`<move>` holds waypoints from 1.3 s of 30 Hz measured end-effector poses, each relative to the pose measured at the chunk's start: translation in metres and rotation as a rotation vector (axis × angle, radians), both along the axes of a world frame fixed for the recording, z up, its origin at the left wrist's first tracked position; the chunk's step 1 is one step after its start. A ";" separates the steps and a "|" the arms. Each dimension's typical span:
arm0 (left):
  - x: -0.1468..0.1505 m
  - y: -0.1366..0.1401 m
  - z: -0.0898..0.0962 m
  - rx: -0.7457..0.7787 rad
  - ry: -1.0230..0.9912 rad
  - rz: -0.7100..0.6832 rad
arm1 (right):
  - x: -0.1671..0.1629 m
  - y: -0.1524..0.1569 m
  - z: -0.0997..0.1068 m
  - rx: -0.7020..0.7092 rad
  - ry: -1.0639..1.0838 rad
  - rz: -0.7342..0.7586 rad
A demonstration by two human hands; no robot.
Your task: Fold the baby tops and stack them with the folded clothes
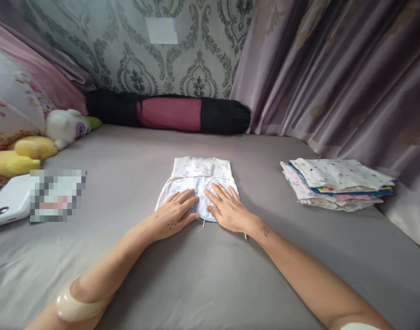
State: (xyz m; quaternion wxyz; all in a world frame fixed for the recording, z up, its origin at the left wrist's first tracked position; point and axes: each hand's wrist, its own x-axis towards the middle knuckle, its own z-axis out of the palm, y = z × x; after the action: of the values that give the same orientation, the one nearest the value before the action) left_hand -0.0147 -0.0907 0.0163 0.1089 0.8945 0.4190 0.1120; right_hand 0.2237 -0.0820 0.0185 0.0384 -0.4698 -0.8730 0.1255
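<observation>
Grey bed sheet (203,275) is spread under a small white-and-pale-blue cotton baby garment (198,176) at centre. Left hand (173,213) and right hand (228,211) are pressed flat, fingers open, on its lower half; folded printed clothes stack (336,183) lies well apart, right.

Home bedroom: grey bed sheet (210,284) spreading across view, soft toys (41,142) lying by a floral pillow (10,105), purple curtain (333,68) hanging, damask wallpaper (182,50) showing, 1 stack of folded clothes (336,183) sitting right.
</observation>
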 end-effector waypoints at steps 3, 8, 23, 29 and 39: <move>-0.004 -0.002 0.004 -0.019 -0.067 -0.021 | 0.001 0.002 -0.001 0.018 0.002 0.000; -0.007 -0.002 0.012 -0.017 -0.085 -0.049 | 0.000 -0.001 0.000 0.101 0.115 0.007; 0.009 -0.007 0.011 0.171 -0.018 -0.038 | -0.024 -0.026 0.008 0.183 0.302 0.084; 0.013 -0.007 0.012 0.205 -0.135 0.070 | -0.028 -0.022 0.003 0.258 0.284 0.040; 0.007 -0.002 0.011 0.196 0.000 -0.017 | -0.025 -0.018 -0.004 0.337 0.341 0.027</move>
State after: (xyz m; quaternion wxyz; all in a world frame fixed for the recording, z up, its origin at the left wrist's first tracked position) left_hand -0.0073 -0.0931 0.0278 0.0216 0.9043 0.3985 0.1516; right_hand 0.1985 -0.1003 0.0145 0.2614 -0.4171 -0.8686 0.0562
